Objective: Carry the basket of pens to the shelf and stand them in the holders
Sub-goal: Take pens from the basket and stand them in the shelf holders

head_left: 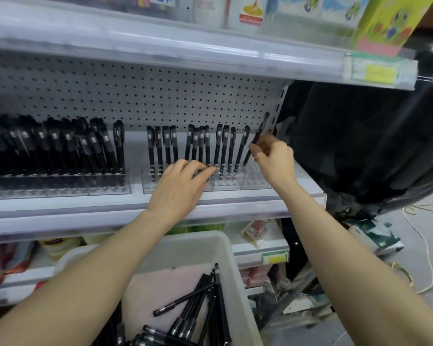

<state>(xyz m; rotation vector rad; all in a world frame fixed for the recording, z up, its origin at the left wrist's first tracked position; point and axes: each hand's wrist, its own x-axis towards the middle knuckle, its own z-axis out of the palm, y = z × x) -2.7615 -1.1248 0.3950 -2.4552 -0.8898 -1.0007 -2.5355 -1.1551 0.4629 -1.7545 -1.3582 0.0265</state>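
Step in hand: seat one pen in the far-right compartment of the clear acrylic pen holder [256, 179] on the white metal shelf [85, 208].

1. The right hand [273, 158] pinches a slim black capped pen [260, 131] at mid-barrel between thumb and fingertips. The pen tilts with its cap up and to the right and its lower tip just above the compartment. Bring it upright before lowering it so that the tip meets a socket squarely.
2. The left hand [183, 183] lies over the holder's middle, with bent fingers touching the row of standing black pens [223, 146]. Whether it grips one cannot be told. Use it to steady the holder.
3. The white plastic basket [238, 270] sits near, below the shelf, with many loose black pens [205, 303] inside.
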